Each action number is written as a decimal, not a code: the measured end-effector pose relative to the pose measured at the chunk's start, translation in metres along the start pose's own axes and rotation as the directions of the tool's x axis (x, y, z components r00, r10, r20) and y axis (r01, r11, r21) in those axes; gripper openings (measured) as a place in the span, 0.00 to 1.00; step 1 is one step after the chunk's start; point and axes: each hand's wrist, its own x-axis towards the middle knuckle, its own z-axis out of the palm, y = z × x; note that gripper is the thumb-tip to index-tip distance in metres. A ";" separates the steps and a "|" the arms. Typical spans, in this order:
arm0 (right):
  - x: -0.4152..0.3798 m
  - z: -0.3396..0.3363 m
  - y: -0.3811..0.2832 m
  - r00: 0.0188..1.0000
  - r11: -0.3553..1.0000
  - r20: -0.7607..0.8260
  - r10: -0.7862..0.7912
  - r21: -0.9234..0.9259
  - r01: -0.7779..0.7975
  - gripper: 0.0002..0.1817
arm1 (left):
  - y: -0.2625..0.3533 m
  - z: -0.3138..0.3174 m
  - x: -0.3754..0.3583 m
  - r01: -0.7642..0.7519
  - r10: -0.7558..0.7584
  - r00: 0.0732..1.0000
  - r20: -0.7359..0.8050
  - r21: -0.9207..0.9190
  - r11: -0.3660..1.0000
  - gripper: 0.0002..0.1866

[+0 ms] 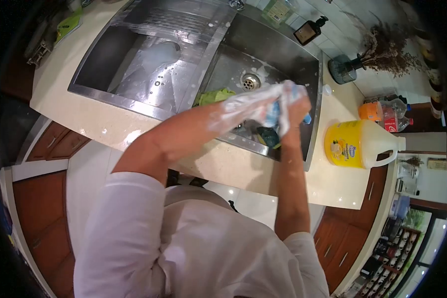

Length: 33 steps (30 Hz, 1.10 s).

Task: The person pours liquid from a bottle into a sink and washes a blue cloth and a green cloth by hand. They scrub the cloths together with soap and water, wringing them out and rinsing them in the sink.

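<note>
The right grip [298, 107] looks closed around one end of what seems a sudsy white-and-blue cloth [285, 115], bunched over the right basin [309, 84]. From there the cloth's long axis runs leftward to the left grip [258, 105], with a fold hanging bodyward; the right grip is nearer that fold. White covering and blur hide the left fingers, so whether they pinch or lie loose I cannot tell.

Just bodyward of the grips, by the basin's near wall, is a dark green sponge [268, 137], partly screened by the fold. Just beyond and left lies the drain [250, 81]. Farther left, a lime-green cloth [216, 96] is partly hidden by the left forearm [191, 130], which crosses the near rim and blocks that side.

Right of the grips, past the rim, a yellow jug [350, 144] stands on the worktop [340, 191]. Farther out, beyond and right, is a glass vase [341, 70].
</note>
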 end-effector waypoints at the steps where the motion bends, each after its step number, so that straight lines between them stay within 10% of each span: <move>1: 0.007 -0.004 0.007 0.999 0.998 0.019 0.036 -0.052 -0.035 0.22 | 0.054 0.068 -0.099 0.283 -0.279 0.959 -0.050 0.137 0.949 0.15; 2: 0.016 -0.016 0.018 0.999 0.998 0.014 0.030 -0.057 -0.029 0.22 | 0.053 0.052 -0.104 0.278 -0.274 0.961 -0.043 0.140 0.950 0.15; 3: 0.026 -0.031 0.032 0.972 0.980 0.136 0.190 -0.078 -0.181 0.25 | 0.046 0.033 -0.100 0.254 -0.175 0.967 -0.187 0.600 0.759 0.19; 4: 0.031 -0.039 0.037 0.904 0.939 0.255 0.344 -0.120 -0.324 0.29 | 0.040 0.016 -0.095 0.252 -0.014 0.964 -0.265 0.896 0.366 0.23; 8: 0.035 -0.047 0.023 0.894 0.856 0.246 0.375 0.279 -0.436 0.30 | 0.076 -0.024 -0.080 0.441 -0.292 0.875 -0.387 0.886 0.148 0.24; 10: 0.032 -0.045 0.019 0.771 0.594 0.544 0.333 0.513 -0.619 0.28 | 0.092 -0.015 -0.116 0.068 0.046 0.986 -0.159 0.644 0.762 0.21; 11: 0.029 -0.036 0.040 0.728 0.696 0.670 0.149 0.452 -0.558 0.27 | 0.101 -0.019 -0.118 0.002 0.065 0.991 -0.120 0.485 0.874 0.16; 13: 0.006 -0.064 -0.024 0.597 0.812 0.801 -0.041 0.375 -0.447 0.37 | 0.106 -0.026 -0.120 -0.116 0.134 0.990 -0.032 0.334 0.935 0.16; 15: -0.015 -0.060 -0.013 0.434 0.953 0.881 0.185 -0.054 -0.298 0.46 | 0.107 -0.044 -0.111 -0.237 0.224 0.971 0.086 0.189 0.953 0.17; 18: 0.002 -0.079 -0.015 0.265 0.905 0.960 -0.085 0.185 -0.383 0.35 | 0.103 -0.036 -0.123 -0.229 0.210 0.960 0.187 0.085 0.970 0.21; 21: 0.025 -0.094 0.020 0.295 0.826 0.938 0.181 0.017 -0.563 0.19 | 0.105 -0.002 -0.141 0.121 -0.114 0.991 -0.072 0.103 0.987 0.22; 24: -0.007 -0.069 0.045 0.881 0.477 0.455 0.127 0.751 -0.457 0.26 | 0.091 0.000 -0.141 0.125 -0.142 0.990 0.005 0.438 0.890 0.24; 26: -0.013 -0.014 0.025 0.854 0.507 0.460 0.244 0.690 -0.516 0.27 | 0.086 -0.011 -0.120 0.091 -0.104 0.994 0.010 0.421 0.902 0.22; 27: -0.017 -0.011 -0.038 0.909 0.850 0.380 0.173 0.408 -0.332 0.23 | 0.082 -0.017 -0.104 0.032 -0.020 0.998 -0.063 0.205 0.978 0.19; 29: -0.043 0.017 -0.112 0.857 0.896 0.339 -0.388 0.358 0.264 0.23 | 0.065 -0.029 -0.070 -0.042 0.038 0.988 -0.152 -0.020 0.999 0.15; 32: -0.059 0.044 -0.145 0.889 0.826 -0.056 -0.455 0.347 0.445 0.14 | 0.027 -0.047 -0.008 -0.060 0.062 0.997 0.042 -0.037 0.997 0.12; 33: -0.045 0.052 -0.117 0.963 0.943 0.065 -0.263 0.230 0.242 0.14 | 0.016 -0.052 0.007 -0.068 0.072 0.992 0.105 -0.046 0.997 0.11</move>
